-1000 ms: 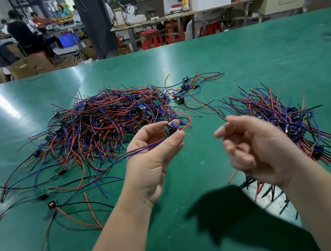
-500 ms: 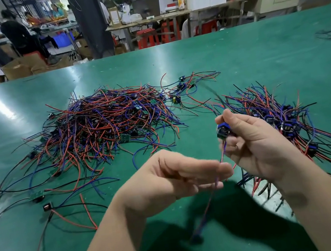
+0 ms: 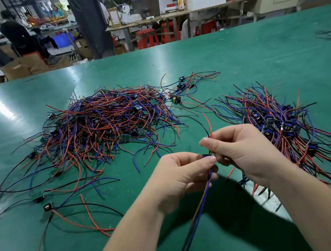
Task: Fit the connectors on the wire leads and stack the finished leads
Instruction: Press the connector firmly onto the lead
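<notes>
Head view: above the green bench point(image 3: 236, 59), fingers of the left hand point(image 3: 181, 175) pinched a small dark connector point(image 3: 206, 155) with blue and black leads point(image 3: 202, 197) dangling below; the right hand point(image 3: 240, 152) pinched thin red and black leads point(image 3: 208, 125). A slack pinch might have let a lead slip or seat crooked.

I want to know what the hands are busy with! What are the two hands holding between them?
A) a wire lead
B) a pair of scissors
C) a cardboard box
A: the left hand and the right hand both pinch one wire lead, with its blue and black wires hanging down below the fingers.
</notes>
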The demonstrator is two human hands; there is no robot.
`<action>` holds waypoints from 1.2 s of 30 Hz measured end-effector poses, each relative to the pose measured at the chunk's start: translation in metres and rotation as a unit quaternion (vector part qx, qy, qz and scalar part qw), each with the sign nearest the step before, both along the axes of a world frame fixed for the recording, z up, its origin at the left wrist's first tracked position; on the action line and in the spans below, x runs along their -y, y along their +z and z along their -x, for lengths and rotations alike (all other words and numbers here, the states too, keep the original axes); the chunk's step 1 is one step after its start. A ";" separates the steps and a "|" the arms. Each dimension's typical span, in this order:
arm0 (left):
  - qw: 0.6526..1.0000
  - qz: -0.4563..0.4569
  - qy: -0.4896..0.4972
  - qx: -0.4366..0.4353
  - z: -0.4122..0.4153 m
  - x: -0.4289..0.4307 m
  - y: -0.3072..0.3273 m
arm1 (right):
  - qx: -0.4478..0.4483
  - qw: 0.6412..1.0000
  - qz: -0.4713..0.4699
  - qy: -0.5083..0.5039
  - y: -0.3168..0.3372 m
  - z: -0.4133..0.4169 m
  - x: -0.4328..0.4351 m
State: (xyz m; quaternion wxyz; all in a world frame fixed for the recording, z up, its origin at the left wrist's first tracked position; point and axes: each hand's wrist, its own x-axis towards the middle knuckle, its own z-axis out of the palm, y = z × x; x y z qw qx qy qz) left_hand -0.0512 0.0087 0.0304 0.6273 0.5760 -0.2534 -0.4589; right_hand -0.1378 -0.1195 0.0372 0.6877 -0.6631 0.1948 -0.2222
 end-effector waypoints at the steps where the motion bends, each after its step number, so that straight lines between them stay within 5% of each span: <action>1: 1.000 -0.011 -0.016 0.004 -0.002 -0.002 0.001 | 0.008 1.000 -0.013 -0.012 0.001 0.000 0.000; 12: 0.920 -0.165 -0.335 0.122 0.007 -0.016 0.002 | 0.172 0.923 -0.238 -0.247 0.015 0.009 0.025; 15: 0.976 -0.103 -0.175 0.074 0.005 -0.010 0.001 | 0.210 0.914 -0.166 -0.307 0.014 0.011 0.028; 18: 0.997 -0.049 -0.012 0.059 -0.009 -0.008 0.001 | 0.213 0.929 -0.049 -0.299 0.012 0.010 0.022; 22: 0.994 -0.019 0.097 0.045 -0.019 -0.004 -0.003 | 0.025 0.981 0.187 -0.047 0.005 0.006 0.001; 25: 0.995 -0.020 0.072 0.066 -0.017 -0.003 -0.005 | -0.075 0.922 0.379 0.032 -0.006 0.002 -0.013; 31: 0.991 0.012 0.120 0.054 -0.024 -0.004 0.003 | 0.073 0.853 0.469 -0.215 0.008 0.009 -0.005; 33: 0.957 -0.036 0.211 0.198 -0.037 -0.009 0.000 | 0.116 0.804 0.488 -0.319 0.015 0.015 0.002; 36: 0.798 -0.232 0.227 0.508 -0.057 -0.021 -0.016 | 0.048 0.779 0.471 -0.412 0.021 0.025 0.021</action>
